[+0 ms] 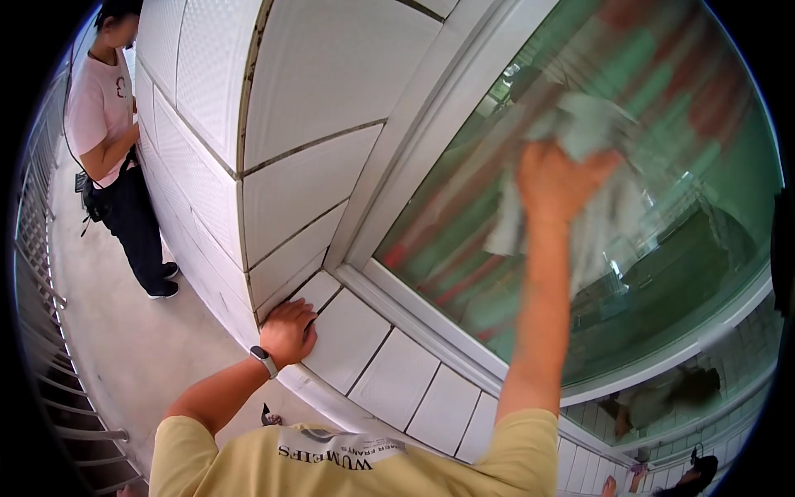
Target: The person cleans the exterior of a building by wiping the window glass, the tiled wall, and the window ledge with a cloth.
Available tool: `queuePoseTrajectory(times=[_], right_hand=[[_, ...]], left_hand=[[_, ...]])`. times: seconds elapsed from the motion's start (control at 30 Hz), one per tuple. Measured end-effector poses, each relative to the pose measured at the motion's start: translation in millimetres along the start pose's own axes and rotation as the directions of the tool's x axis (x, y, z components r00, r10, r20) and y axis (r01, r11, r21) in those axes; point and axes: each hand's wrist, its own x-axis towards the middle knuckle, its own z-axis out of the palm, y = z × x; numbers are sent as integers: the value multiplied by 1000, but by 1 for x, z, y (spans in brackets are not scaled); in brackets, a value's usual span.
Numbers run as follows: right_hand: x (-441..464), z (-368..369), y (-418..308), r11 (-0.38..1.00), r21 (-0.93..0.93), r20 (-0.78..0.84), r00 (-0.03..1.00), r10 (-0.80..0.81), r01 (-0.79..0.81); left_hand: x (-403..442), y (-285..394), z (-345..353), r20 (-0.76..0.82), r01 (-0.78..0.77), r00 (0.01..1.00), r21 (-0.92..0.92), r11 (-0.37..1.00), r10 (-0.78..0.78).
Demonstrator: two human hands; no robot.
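The right hand [567, 178] is closed on a pale cloth [586, 116], though blur hides the fingertips, so I cannot tell just how each finger grips. The cloth is up against the glass [704, 302], near its middle, well in from the bottom edge of the frame [447, 315]. It looks bunched at the hand, maybe so the palm can push it flat, and loose folds seem to hang below (the shine on the glass makes it hard to see where the cloth stops). The right arm reaches up straight, I think because that spot is high. The left hand [287, 333] holds nothing. Its fingers lie close together on the tiles of the sill [393, 377], at the left corner, right by the wall [302, 178]. That hand seems to be there as a prop, so the body can lean in and not tip. A watch [264, 362] sits on the left wrist. Past the wall's corner, a person in a pink top [103, 108] stands on the walk [108, 306], between the wall and the rail [50, 331].
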Motion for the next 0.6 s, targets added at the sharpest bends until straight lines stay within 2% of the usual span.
queuePoseTrajectory(times=[0.03,0.07,0.13,0.3,0.37,0.43,0.6], right_hand=[[1,2,-30,967,250,-85,996,-16,37],[1,4,-58,872,481,-167,986,-8,89],[-10,9,-100,908,412,-117,993,-25,72],[-16,12,-94,872,480,-117,992,-43,94],[-18,6,-82,869,477,-136,988,-76,133],[-26,-6,-62,840,474,-161,964,-210,262],[-56,-3,-12,845,488,-122,976,-181,218]], left_hand=[[0,-1,0,-2,-5,1000,3,1000,5],[-1,-2,1,-2,-9,1000,5,1000,9],[-1,-2,0,-4,-14,1000,7,1000,14],[-4,-4,0,-39,-13,999,-32,999,11],[-4,-4,2,-58,-14,998,-29,999,12],[-4,-6,2,-49,-16,999,-34,999,15],[-3,-7,2,-30,-24,999,-34,999,23]])
